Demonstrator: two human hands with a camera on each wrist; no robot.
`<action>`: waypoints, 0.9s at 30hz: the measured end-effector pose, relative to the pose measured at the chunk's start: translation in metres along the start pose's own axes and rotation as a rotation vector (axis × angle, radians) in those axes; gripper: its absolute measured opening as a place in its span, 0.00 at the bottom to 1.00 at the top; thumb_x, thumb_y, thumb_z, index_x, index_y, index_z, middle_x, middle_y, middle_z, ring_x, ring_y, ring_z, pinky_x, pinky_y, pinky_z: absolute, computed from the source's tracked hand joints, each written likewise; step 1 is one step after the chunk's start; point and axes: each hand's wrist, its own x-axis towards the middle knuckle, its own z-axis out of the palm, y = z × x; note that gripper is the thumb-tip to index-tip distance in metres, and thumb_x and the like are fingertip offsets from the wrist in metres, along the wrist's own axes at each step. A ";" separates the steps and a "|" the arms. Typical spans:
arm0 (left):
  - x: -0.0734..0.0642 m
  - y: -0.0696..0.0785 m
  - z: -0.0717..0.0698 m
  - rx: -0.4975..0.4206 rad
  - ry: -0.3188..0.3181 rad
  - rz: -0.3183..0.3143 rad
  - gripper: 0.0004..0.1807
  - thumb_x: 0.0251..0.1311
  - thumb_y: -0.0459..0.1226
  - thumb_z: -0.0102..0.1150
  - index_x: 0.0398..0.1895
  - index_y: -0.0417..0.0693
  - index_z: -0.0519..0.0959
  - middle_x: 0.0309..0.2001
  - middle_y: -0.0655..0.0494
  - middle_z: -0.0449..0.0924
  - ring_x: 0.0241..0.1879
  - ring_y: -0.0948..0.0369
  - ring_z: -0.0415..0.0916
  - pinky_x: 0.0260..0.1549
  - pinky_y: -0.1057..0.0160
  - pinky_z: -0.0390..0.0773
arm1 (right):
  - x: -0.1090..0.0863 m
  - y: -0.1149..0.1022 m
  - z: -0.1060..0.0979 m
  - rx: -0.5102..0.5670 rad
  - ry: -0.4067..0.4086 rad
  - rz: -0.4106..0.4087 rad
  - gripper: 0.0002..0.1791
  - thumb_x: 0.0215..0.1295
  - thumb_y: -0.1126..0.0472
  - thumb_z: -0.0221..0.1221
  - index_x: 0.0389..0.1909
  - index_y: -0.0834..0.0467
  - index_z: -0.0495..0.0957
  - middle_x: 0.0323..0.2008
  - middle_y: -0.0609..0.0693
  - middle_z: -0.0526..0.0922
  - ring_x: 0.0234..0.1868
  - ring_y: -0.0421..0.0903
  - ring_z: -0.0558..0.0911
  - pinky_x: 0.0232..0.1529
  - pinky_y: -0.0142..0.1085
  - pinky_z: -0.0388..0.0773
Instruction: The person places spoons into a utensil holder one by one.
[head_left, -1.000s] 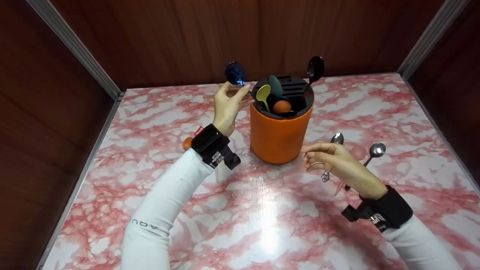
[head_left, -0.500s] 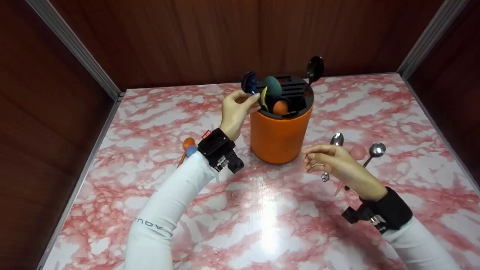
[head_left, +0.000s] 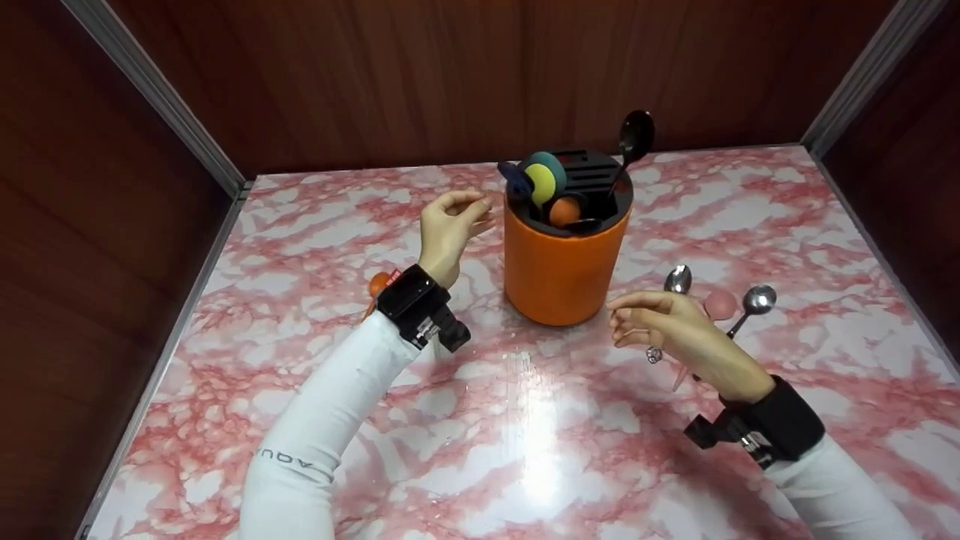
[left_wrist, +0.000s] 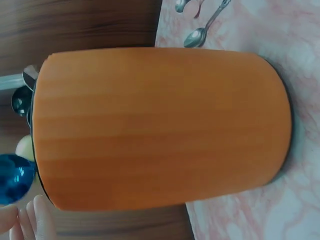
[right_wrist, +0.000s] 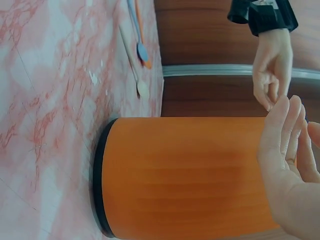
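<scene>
In the head view an orange utensil holder (head_left: 564,274) with a black slotted top stands upright. A dark blue spoon (head_left: 515,181) leans in its left side, its shiny bowl (left_wrist: 15,177) also showing in the left wrist view. Just left of the rim is my left hand (head_left: 450,229), fingers loosely bent and apart from the spoon, holding nothing. Beside the spoon stand a yellow spoon (head_left: 540,184), a teal one (head_left: 556,166), an orange one (head_left: 564,212) and a tall black spoon (head_left: 637,136). My right hand (head_left: 664,322) hovers right of the holder's base, fingers relaxed, with nothing in it.
Under and beyond my right hand lie two silver spoons, one with a dark handle (head_left: 759,300), and a pink spoon (head_left: 720,305). Left of the holder, orange (right_wrist: 146,64), blue (right_wrist: 142,51) and white (right_wrist: 143,90) utensils lie on the marbled table. Wooden panels enclose it.
My left hand has lowered the blue spoon into the holder, let go and drawn back to the left. The yellow spoon has turned. My right hand stays almost still.
</scene>
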 end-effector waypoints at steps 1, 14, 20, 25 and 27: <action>0.001 -0.001 -0.003 -0.001 0.010 -0.004 0.03 0.59 0.19 0.57 0.36 0.26 0.77 0.30 0.46 0.78 0.24 0.61 0.77 0.36 0.60 0.86 | 0.000 0.000 0.000 0.007 -0.008 -0.003 0.12 0.73 0.68 0.52 0.44 0.57 0.84 0.37 0.51 0.82 0.39 0.43 0.81 0.45 0.36 0.83; 0.008 -0.019 -0.044 0.008 0.092 -0.075 0.04 0.61 0.20 0.56 0.38 0.25 0.76 0.26 0.50 0.78 0.22 0.62 0.78 0.35 0.61 0.86 | 0.001 0.007 -0.003 -0.009 -0.032 -0.006 0.12 0.74 0.66 0.51 0.45 0.56 0.83 0.38 0.49 0.82 0.40 0.42 0.81 0.46 0.36 0.82; 0.010 -0.026 -0.062 0.003 0.125 -0.091 0.04 0.61 0.20 0.55 0.38 0.24 0.76 0.24 0.51 0.78 0.21 0.62 0.78 0.32 0.63 0.86 | 0.001 0.009 -0.003 0.015 -0.036 0.023 0.11 0.74 0.66 0.52 0.46 0.58 0.82 0.37 0.50 0.82 0.39 0.43 0.81 0.46 0.36 0.82; 0.012 -0.031 -0.079 0.018 0.159 -0.096 0.04 0.62 0.21 0.54 0.39 0.24 0.75 0.23 0.51 0.77 0.20 0.62 0.78 0.30 0.64 0.86 | 0.002 0.011 -0.004 -0.002 -0.030 0.039 0.11 0.73 0.66 0.52 0.45 0.56 0.83 0.37 0.50 0.82 0.39 0.43 0.81 0.46 0.37 0.82; 0.013 -0.034 -0.086 0.027 0.176 -0.096 0.04 0.62 0.21 0.54 0.39 0.24 0.75 0.23 0.51 0.77 0.20 0.63 0.78 0.29 0.65 0.85 | 0.002 0.013 -0.004 -0.003 -0.040 0.034 0.12 0.74 0.66 0.52 0.45 0.56 0.83 0.37 0.50 0.82 0.39 0.43 0.81 0.46 0.36 0.82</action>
